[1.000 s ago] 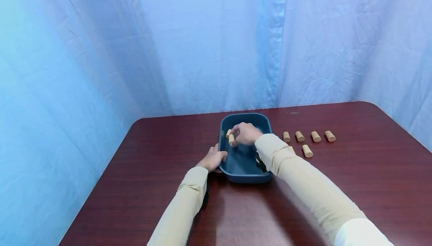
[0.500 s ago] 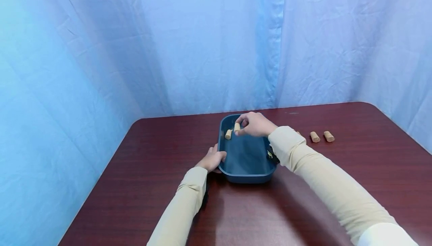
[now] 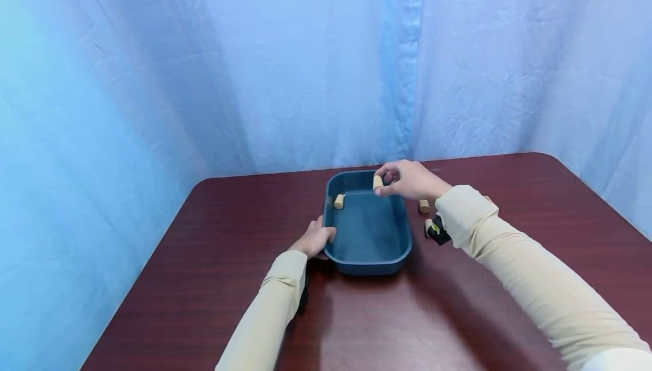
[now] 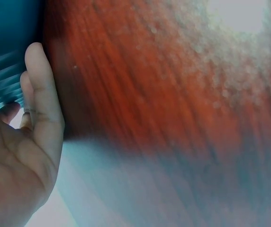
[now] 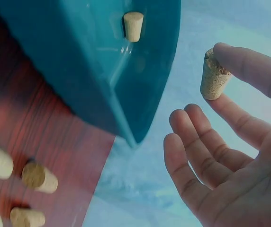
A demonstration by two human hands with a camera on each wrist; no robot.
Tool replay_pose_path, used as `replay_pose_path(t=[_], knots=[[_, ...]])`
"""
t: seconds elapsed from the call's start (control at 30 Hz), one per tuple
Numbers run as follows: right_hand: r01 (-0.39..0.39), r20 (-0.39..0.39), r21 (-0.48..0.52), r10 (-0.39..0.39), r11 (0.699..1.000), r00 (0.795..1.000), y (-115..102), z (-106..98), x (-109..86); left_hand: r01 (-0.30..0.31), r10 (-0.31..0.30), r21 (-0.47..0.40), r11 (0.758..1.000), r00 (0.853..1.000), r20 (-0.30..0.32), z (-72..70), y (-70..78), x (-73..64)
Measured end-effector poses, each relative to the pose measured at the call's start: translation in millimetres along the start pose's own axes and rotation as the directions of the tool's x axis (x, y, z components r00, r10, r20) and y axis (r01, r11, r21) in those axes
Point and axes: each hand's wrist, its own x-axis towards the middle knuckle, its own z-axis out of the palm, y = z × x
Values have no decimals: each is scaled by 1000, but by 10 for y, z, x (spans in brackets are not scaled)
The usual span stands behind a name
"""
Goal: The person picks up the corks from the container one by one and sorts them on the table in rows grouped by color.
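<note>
My right hand (image 3: 414,180) pinches a tapered cork stopper (image 3: 377,183) between thumb and index finger, above the far right corner of a deep blue plastic bin (image 3: 367,241). In the right wrist view the same held cork (image 5: 214,78) is seen from the side, with the other fingers spread apart from it. A second cork (image 3: 339,201) is inside the bin by its left wall. On the bin's near left side, my left hand (image 3: 312,241) grips the wall, thumb over the rim. Its fingers (image 4: 45,94) lie along the outside in the left wrist view.
More corks (image 3: 424,207) stand on the dark red table (image 3: 244,229) to the bin's right, some hidden by the right sleeve (image 3: 530,258). Several table corks (image 5: 40,177) show at the lower left of the right wrist view. Pale blue curtains (image 3: 305,65) hang behind the table.
My right hand has risen from low inside the bin and moved right to its far right corner, still pinching the cork. The left hand and the bin stay almost still.
</note>
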Motion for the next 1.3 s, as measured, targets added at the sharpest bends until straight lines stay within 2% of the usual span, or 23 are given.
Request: replay_pose_path(t=[0.37, 0.93, 1.3], knots=[[-18, -10, 11, 18, 1000, 1000, 244, -155, -256, -3, 3, -4, 1000, 1000, 21, -5, 6, 11], [-44, -6, 26, 44, 999, 999, 742, -324, -574, 12, -12, -4, 1000, 1000, 23, 10, 7, 11], [-31, -36, 1, 31, 1000, 999, 1086, -361, -749, -25, 26, -8, 1000, 1000, 10, 22, 5, 14]])
